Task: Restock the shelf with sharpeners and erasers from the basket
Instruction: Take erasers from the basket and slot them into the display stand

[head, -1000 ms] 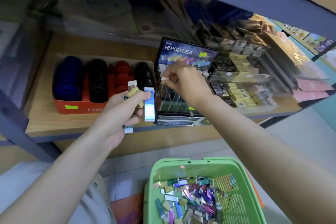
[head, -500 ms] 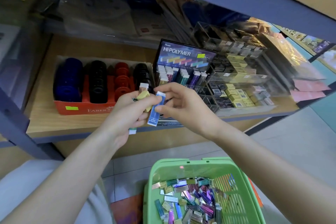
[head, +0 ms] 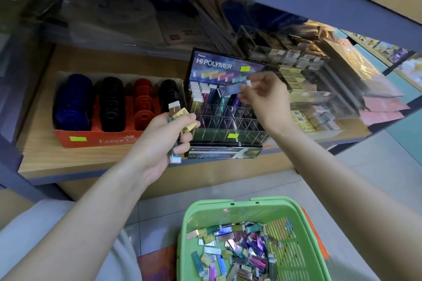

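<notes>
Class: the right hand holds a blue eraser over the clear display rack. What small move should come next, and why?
Probably lower the slim blue-sleeved eraser, pinched in the right hand, into an empty cell of the clear plastic divided rack: it hangs just above the filled back row, and the front cells look vacant.

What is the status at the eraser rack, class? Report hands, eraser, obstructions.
Right hand pinches blue eraser above display rack, not yet slotted. Left hand grips a bunch of erasers. Rack's front slots empty, nothing in the way.
</notes>
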The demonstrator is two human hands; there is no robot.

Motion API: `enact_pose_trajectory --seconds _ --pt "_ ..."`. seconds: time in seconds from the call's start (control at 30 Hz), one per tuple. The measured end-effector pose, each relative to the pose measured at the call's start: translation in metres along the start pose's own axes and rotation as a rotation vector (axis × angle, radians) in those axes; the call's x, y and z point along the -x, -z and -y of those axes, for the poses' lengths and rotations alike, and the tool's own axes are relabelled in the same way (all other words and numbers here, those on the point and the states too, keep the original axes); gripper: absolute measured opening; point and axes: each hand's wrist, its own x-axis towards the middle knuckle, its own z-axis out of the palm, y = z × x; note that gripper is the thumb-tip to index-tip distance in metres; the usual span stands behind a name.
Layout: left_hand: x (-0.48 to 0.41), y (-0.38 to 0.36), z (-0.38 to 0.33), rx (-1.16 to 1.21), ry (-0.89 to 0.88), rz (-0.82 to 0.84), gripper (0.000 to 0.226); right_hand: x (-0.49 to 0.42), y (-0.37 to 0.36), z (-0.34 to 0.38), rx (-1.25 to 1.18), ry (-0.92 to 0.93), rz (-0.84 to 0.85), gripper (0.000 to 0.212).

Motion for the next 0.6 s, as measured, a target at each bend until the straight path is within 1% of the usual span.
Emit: enact_pose_trajectory --seconds 0.1,0.23,0.3,0.4,0.6 --pt "-0.002 0.0 0.0 -0.028 -0.011 0.016 0.019 -0.013 -0.013 -0.006 0.16 0.077 -0.025 0.01" --pt "-0.002 0.001 -0.002 -0.027 0.006 0.015 0.031 -0.026 -0.028 -0.011 0.417 0.224 0.117 0.006" --pt "-0.003 0.001 -0.003 0.0 0.026 -0.025 0.03 -0.03 -0.032 -0.011 0.501 0.297 0.189 0.007" --pt "-0.006 0.003 -0.003 0.026 0.049 -0.058 0.028 -0.036 -0.034 -0.008 0.589 0.364 0.238 0.007" --pt "-0.007 0.006 -0.004 -0.019 0.035 0.023 0.032 -0.046 -0.044 -0.008 0.796 0.418 0.301 0.012"
